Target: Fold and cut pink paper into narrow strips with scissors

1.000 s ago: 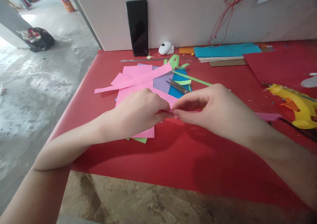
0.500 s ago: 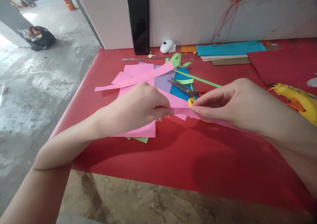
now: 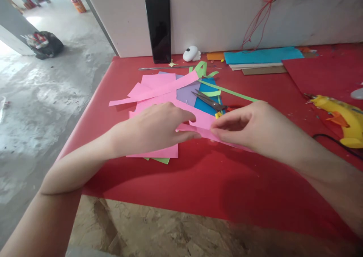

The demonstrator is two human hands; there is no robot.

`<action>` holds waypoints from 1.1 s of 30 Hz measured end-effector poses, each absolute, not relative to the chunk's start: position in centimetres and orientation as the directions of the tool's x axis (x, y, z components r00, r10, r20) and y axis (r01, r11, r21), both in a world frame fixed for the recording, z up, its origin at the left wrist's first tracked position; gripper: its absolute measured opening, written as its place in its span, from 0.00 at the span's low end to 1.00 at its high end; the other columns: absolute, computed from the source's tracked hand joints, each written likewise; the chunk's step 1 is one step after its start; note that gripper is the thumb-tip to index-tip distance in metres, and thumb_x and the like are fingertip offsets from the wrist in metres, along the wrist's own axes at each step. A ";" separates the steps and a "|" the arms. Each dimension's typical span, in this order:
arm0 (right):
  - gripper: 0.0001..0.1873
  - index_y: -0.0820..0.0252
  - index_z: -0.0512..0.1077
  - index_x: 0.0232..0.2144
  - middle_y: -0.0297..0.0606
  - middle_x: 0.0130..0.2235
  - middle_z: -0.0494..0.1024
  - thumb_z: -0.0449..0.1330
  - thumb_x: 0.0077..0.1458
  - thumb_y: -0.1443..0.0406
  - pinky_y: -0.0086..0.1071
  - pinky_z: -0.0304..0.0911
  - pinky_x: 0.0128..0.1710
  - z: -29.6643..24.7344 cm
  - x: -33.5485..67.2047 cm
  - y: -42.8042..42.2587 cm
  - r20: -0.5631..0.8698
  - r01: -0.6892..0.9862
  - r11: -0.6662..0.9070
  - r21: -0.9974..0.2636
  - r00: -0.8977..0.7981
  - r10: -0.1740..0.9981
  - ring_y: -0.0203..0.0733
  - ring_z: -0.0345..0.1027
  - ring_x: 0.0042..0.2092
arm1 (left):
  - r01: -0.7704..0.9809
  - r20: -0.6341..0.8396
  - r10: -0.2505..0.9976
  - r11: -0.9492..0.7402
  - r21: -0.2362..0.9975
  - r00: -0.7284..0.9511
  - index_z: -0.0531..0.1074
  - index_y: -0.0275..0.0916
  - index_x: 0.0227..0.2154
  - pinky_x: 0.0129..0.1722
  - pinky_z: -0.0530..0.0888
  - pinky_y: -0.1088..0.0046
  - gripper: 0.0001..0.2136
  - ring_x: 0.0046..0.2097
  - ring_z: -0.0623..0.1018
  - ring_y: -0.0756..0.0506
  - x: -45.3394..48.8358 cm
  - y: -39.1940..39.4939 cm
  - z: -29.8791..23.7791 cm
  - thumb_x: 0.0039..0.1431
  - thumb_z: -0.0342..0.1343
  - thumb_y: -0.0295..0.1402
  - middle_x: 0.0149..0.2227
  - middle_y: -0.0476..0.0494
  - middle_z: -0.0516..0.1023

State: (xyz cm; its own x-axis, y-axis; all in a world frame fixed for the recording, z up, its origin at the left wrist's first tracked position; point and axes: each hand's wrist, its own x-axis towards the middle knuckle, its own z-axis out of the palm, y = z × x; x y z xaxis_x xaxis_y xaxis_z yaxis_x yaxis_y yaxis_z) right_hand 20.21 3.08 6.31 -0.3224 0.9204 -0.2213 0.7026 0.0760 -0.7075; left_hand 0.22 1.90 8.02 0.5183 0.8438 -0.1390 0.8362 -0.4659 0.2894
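Both my hands pinch one folded pink paper strip point(image 3: 202, 130) just above the red table point(image 3: 198, 185). My left hand point(image 3: 154, 128) grips its left end between thumb and fingers. My right hand point(image 3: 249, 126) pinches it a little further right, and the strip runs on under that hand. Behind the hands lies a pile of pink, purple, blue and green paper sheets point(image 3: 161, 86), with scissors point(image 3: 210, 101) resting on top of it.
A yellow glue gun point(image 3: 340, 117) with a black cord lies at the right edge. A black phone point(image 3: 158, 30) leans on the white wall beside a small white object point(image 3: 190, 53). Blue and brown sheets point(image 3: 261, 58) and a thin metal rod point(image 3: 164, 67) lie at the back.
My right hand slid right along the pink strip, away from the left hand, then came part of the way back. The left hand stayed in place.
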 end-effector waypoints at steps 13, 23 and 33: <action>0.08 0.57 0.78 0.19 0.31 0.19 0.74 0.61 0.44 0.63 0.27 0.54 0.19 6.8 20.5 3.5 -0.266 0.667 0.054 -0.743 -0.369 0.891 0.32 0.62 0.21 | 0.743 -0.134 0.813 -0.433 0.510 0.566 0.70 0.37 0.14 0.23 0.58 0.77 0.19 0.16 0.57 0.58 -0.1 2.5 8.7 0.61 0.54 0.30 0.12 0.58 0.65; 0.06 0.56 0.79 0.22 0.31 0.24 0.78 0.62 0.45 0.62 0.27 0.57 0.23 6.5 21.0 3.0 -0.224 0.614 0.061 -0.787 -0.376 0.899 0.33 0.67 0.25 | 0.761 -0.140 0.816 -0.440 0.476 0.560 0.71 0.38 0.16 0.22 0.58 0.77 0.17 0.15 0.55 0.57 -0.1 2.5 8.9 0.60 0.53 0.29 0.11 0.58 0.64; 0.08 0.57 0.78 0.20 0.28 0.20 0.76 0.60 0.45 0.71 0.24 0.55 0.20 7.2 18.0 3.2 -0.142 0.548 0.153 -0.822 -0.457 0.878 0.30 0.65 0.23 | 0.742 -0.097 0.824 -0.444 0.502 0.558 0.70 0.35 0.14 0.18 0.57 0.81 0.17 0.15 0.60 0.59 0.3 2.3 7.8 0.59 0.53 0.27 0.14 0.57 0.69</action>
